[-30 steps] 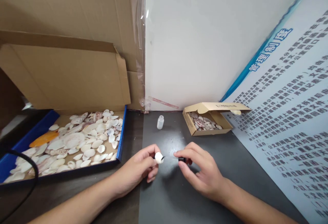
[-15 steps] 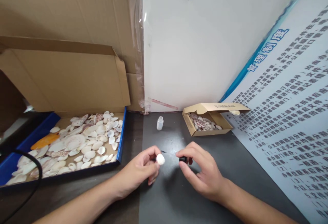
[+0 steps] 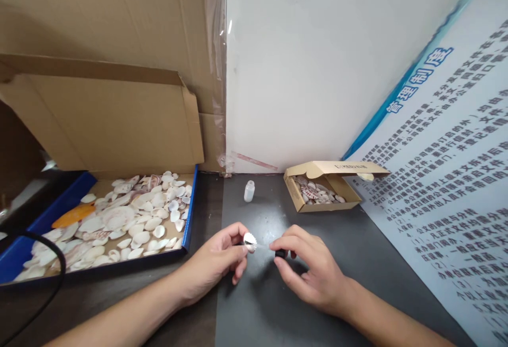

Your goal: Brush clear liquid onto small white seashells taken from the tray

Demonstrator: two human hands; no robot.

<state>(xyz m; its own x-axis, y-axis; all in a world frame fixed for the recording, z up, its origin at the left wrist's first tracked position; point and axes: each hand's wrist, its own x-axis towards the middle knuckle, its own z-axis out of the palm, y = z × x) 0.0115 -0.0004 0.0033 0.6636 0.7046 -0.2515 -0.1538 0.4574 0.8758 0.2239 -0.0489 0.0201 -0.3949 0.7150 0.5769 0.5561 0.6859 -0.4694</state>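
From afar, through the head view, I count one white shell (image 3: 250, 239) and one black cap (image 3: 280, 253) above the near bench (image 3: 257, 312).
The left hand (image 3: 223, 254) pinches the shell's edge, seemingly leaving it exposed rightward; the right hand (image 3: 313, 270) pinches the cap, apparently for fine control. Far: one upright bottle (image 3: 249, 192), and two boxes, the left box (image 3: 192, 204) and right box (image 3: 329, 208), open perhaps for access, their shells (image 3: 119, 216) uncountable.

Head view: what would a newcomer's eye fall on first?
Probably the open blue-sided cardboard box at the left, holding many pale seashells and one orange shell. Next, at the lower centre, the left hand holds a small white seashell opposite the black cap in the right hand. A large poster with Chinese characters slants along the right side.
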